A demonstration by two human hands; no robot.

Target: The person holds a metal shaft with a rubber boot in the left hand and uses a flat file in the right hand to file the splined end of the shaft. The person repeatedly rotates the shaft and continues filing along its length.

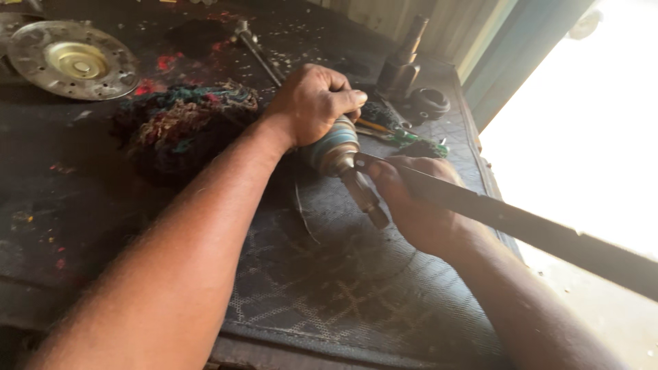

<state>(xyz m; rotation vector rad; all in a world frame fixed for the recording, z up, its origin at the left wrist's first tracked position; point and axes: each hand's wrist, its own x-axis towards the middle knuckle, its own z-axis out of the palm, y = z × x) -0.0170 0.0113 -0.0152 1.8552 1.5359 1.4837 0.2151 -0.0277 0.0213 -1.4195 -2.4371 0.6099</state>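
Left hand [314, 101] wraps tight over the top of the metal joint [337, 152], fingers curled right round it, pinning it on the dark mat [329, 288]. Right hand [411, 202] closes around the long flat bar [521, 223], its tip touching the joint's stub shaft [363, 195]. Rag pile [185, 127] just beside, brake disc [72, 60] well apart.

The left hand [312, 103] grips a metal joint [339, 154] (its stub shaft points down) mid-workbench [329, 288]; the right hand [418, 202] holds a flat bar [521, 223] against it.
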